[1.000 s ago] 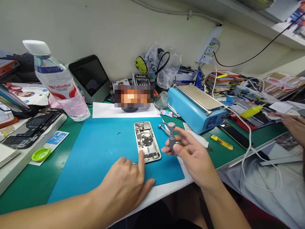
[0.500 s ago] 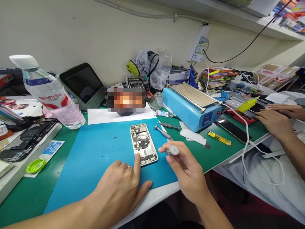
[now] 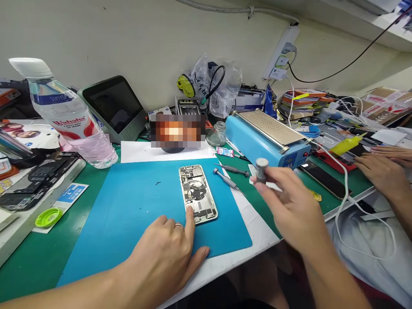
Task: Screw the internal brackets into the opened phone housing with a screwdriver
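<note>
An opened phone (image 3: 197, 193) lies on the blue mat (image 3: 135, 214), its inner parts showing. My left hand (image 3: 167, 253) rests flat on the mat, fingers spread, with the index fingertip on the phone's near edge. My right hand (image 3: 289, 206) is lifted to the right of the mat and is closed round a grey screwdriver (image 3: 261, 169), whose round cap points up. Two more grey screwdrivers (image 3: 228, 179) lie just right of the phone.
A water bottle (image 3: 69, 118) and a dark tablet (image 3: 112, 107) stand at the back left. A blue heating plate (image 3: 267, 137) sits at the back right. Another person's hands (image 3: 381, 167) rest on the table at the far right. A white cable (image 3: 341, 201) hangs over the edge.
My right hand has moved with the screwdriver from beside the phone up and to the right. My left hand has stayed on the phone.
</note>
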Demonstrator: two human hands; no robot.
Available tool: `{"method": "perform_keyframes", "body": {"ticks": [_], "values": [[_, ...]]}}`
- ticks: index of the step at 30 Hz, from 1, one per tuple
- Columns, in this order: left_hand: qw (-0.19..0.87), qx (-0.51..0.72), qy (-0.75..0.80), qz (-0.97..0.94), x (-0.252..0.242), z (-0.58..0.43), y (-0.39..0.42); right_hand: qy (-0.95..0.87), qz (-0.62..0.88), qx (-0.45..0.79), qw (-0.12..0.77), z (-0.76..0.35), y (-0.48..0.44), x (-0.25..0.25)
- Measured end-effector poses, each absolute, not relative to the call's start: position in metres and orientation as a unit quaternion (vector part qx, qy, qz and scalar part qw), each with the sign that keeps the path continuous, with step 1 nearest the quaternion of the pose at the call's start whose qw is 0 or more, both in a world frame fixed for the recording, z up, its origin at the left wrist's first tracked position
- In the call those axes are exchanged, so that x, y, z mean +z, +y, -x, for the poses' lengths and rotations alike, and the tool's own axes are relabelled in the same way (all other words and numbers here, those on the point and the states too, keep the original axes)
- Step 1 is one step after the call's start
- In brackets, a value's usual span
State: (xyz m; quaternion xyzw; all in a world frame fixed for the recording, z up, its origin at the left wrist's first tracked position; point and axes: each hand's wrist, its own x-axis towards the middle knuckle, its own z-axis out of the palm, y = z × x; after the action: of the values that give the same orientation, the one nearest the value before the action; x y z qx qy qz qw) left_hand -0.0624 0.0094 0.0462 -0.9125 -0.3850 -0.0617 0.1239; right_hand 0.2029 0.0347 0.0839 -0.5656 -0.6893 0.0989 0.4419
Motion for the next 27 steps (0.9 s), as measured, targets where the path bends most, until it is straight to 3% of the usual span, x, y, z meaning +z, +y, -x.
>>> {"method": "perform_keyframes", "body": {"ticks": [4,8,13,19,24,27], "values": [[0.097,-0.038,-0.387,0.916,0.047,0.062,0.008,-0.767,0.607,0.035,0.207,-0.226,0.066,0.101],[0.074,-0.027,-0.389,0.918,0.049,0.061,0.009,-0.791,0.599,0.005,0.128,-0.223,0.084,0.093],[0.051,-0.005,-0.384,0.922,0.052,0.06,0.011,-0.793,0.6,0.005,0.103,-0.215,0.096,0.085],[0.033,0.012,-0.387,0.921,0.052,0.058,0.013,-0.791,0.596,-0.015,0.137,-0.199,0.096,0.089],[0.048,0.003,-0.386,0.921,0.048,0.057,0.013,-0.826,0.557,0.004,0.086,-0.187,0.099,0.08],[0.057,-0.006,-0.384,0.922,0.046,0.057,0.012,-0.837,0.534,-0.005,0.117,-0.182,0.096,0.077]]}}
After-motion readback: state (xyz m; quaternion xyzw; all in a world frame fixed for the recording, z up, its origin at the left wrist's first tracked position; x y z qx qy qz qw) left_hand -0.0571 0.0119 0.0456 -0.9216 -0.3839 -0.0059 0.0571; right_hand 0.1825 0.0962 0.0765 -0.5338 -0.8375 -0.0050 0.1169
